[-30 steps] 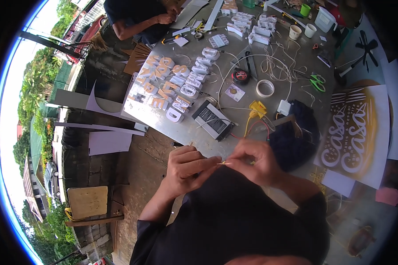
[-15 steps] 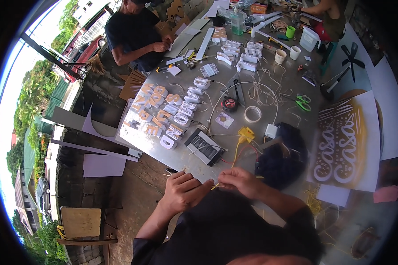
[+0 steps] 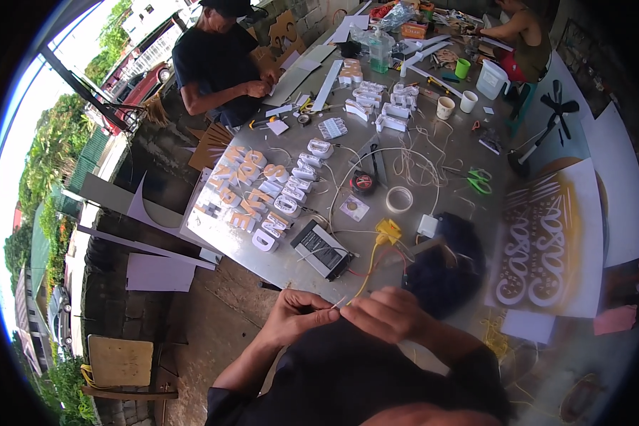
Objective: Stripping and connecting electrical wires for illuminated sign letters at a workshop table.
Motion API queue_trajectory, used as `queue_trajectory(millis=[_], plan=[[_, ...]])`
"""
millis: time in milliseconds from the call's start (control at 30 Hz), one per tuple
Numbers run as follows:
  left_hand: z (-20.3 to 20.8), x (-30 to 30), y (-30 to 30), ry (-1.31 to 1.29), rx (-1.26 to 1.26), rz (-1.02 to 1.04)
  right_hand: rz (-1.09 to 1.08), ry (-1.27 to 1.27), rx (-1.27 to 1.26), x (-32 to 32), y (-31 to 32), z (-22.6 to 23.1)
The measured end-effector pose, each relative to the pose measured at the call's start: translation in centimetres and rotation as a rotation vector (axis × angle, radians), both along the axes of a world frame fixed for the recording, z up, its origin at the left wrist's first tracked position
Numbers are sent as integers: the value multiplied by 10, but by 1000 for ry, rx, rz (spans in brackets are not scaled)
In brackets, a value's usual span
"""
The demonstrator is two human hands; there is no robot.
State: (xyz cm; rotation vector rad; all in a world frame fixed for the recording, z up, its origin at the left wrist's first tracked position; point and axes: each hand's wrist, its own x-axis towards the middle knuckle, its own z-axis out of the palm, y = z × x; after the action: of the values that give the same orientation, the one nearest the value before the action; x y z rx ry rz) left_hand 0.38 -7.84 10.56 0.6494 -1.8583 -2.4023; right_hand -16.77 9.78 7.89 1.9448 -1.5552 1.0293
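Note:
Close to my body, at the near edge of the metal table, both hands meet around thin wire. A yellow wire [image 3: 363, 285] runs from a yellow electrical connector [image 3: 388, 231] down to my fingertips. My left hand [image 3: 299, 317] is closed, thumb and fingers pinching a thin pale wire end [image 3: 341, 301]. Against it, my right hand [image 3: 387, 314] is closed on the yellow wire, its fingers curled so the exact grip is partly hidden. Just beyond lies a black and silver power supply box [image 3: 324, 248], with red and white leads beside it.
White and tan block letters [image 3: 285, 204] cover the table's left. A tape measure [image 3: 363, 183], tape roll [image 3: 399, 199], white adapter [image 3: 428, 226] and green-handled scissors [image 3: 479, 181] lie farther in. Dark cloth [image 3: 447, 273] sits right. Two people work across the table.
My hands have drawn closer together and the right hand has turned, its knuckles more over the wire. The view has shifted slightly.

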Motion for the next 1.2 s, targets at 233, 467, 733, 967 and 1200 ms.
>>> queue_trajectory(millis=[233, 467, 733, 967, 1200], plan=[[1, -2, 3, -12, 14, 2, 19, -9, -9, 0, -2, -1], [17, -11, -4, 369, -1028, -59, 225, -811, 198, 5, -11, -3], [32, -9, 4, 631, -1465, -123, 377, -1646, 595, 12, 8, 1], [10, -1, 0, 30, -143, 223, -29, -769, 182, 12, 6, -5], [26, -18, -13, -6, 274, 238, -126, -247, -79, -3, -10, 19]])
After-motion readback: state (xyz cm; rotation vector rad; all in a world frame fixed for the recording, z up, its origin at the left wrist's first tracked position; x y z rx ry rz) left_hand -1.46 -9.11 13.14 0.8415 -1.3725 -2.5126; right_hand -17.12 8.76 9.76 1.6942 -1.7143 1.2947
